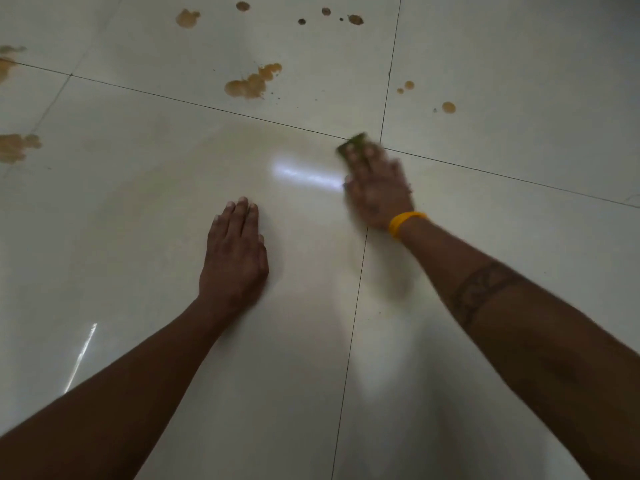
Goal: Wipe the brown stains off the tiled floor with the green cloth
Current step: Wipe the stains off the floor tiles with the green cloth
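Observation:
My right hand, blurred by motion and wearing a yellow wristband, presses the green cloth flat on the cream tiled floor where the grout lines cross; only the cloth's far edge shows past my fingers. My left hand lies flat on the tile, palm down, fingers together, holding nothing. Brown stains lie beyond the cloth: a big blotch ahead, small drops to the right, spots and a patch farther off, and smears at the left edge.
Dark grout lines split the floor into large glossy tiles. A bright light reflection lies just left of my right hand, and a thin one near my left forearm.

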